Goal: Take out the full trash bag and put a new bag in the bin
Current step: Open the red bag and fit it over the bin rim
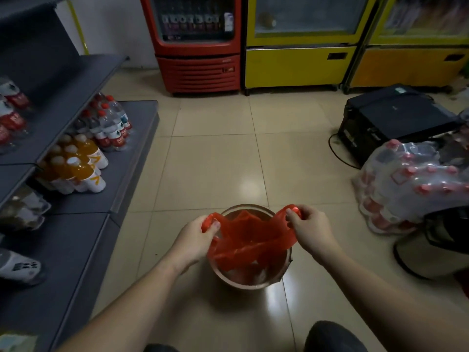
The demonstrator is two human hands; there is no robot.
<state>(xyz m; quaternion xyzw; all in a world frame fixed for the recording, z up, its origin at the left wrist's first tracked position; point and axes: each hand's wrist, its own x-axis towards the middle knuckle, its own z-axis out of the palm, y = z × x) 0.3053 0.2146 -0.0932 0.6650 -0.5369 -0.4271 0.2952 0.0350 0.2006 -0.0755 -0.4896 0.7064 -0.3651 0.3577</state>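
Observation:
A small round bin [256,284] stands on the tiled floor just in front of me. A red plastic bag [250,237] hangs in its mouth, its top stretched wide. My left hand [196,238] pinches the bag's left handle at the bin's left rim. My right hand [308,228] pinches the right handle above the right rim. Pale crumpled contents show through the bag low in the bin.
Grey shelving [83,189] with bottled drinks runs along the left. A red cooler [198,44] and yellow coolers [302,41] stand at the back. A black box [390,120], a shrink-wrapped pack of bottles [411,184] and a helmet-like object [436,247] sit at the right.

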